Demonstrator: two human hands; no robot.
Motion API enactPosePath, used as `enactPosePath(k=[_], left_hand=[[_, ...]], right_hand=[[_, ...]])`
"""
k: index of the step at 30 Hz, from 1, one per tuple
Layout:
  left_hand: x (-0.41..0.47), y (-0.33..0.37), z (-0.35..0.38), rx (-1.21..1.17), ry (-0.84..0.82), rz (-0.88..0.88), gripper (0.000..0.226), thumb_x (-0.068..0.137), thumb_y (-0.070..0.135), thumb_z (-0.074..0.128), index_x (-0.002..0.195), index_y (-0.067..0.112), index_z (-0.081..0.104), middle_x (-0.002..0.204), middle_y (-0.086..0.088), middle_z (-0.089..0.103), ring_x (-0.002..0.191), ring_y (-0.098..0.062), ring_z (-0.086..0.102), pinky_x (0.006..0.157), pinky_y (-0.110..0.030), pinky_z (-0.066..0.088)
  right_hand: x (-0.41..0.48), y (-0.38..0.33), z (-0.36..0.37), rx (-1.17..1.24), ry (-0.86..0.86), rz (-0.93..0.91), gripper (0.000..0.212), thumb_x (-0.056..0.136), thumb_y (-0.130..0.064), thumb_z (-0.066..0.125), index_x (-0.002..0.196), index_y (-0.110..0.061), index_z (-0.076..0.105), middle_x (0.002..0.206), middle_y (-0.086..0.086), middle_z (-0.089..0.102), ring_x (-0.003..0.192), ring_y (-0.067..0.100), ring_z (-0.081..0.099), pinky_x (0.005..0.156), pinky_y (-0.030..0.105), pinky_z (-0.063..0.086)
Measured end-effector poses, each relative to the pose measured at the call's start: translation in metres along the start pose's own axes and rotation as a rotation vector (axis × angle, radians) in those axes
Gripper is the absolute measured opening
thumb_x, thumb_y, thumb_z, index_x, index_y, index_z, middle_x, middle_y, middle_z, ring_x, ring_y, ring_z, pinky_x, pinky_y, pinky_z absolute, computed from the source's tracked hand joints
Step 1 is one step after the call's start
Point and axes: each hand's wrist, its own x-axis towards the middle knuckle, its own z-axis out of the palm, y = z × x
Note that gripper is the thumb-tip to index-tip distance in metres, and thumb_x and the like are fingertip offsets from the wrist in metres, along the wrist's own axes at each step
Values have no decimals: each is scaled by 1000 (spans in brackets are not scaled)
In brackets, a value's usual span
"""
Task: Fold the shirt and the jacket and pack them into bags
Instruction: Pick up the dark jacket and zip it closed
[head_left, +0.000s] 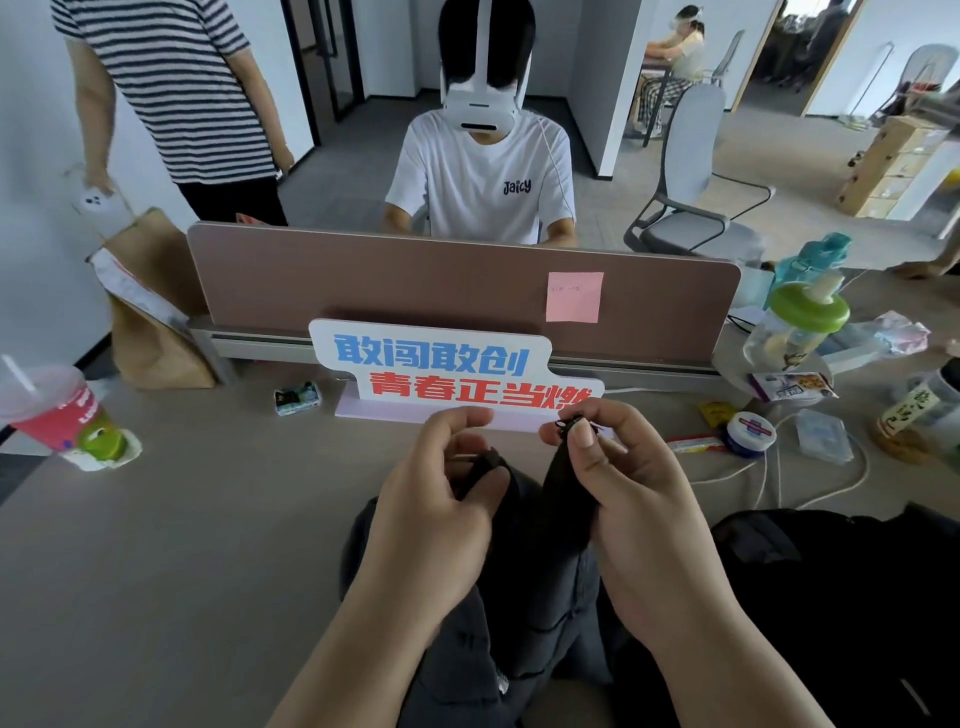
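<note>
Lying lengthwise on the desk between both forearms: dark jacket, long axis running from the near edge straight away toward the hands. Pinched at its far end twice: left hand on one front edge, right hand on the other at the zipper pull, slightly higher and farther out. Held close, side by side, not touching. Probably calls for closing that short sideways gap to mate the zipper. Off right: black bundle, kind unclear. Beyond: slogan sign, partition.
</note>
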Motion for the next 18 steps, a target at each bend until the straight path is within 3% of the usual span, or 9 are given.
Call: enactPosePath(k=[6,12,15,18], left_hand=[[-4,3,-1,-132,23,-17,27,81,8,71,89,33,66,82,18,72,81,0,69,73,-18,50],[-17,17,-1,-265,-11,89,23,78,6,72,74,29,70,76,7,73,73,-3,69,66,-13,49],[-24,26,-2,-354,-9,123,22,73,10,79,72,29,67,68,6,70,66,-3,65,63,-14,49],[-29,34,-6,-408,4,144,14,64,18,75,69,28,65,69,2,69,68,-7,66,64,-17,52]], right_hand=[[-4,0,-4,58,-57,11,14,73,-23,61,83,-16,66,82,1,64,79,11,53,82,31,37],[-9,-1,-6,64,-90,-41,52,59,-53,78,94,-16,68,87,8,66,88,21,58,91,45,43],[-14,-6,-5,61,-135,-32,50,62,-50,79,95,-15,68,99,26,65,98,33,59,103,58,38],[-19,-17,-4,128,-191,-23,34,65,-35,78,91,-14,71,105,30,64,102,36,60,106,59,37]])
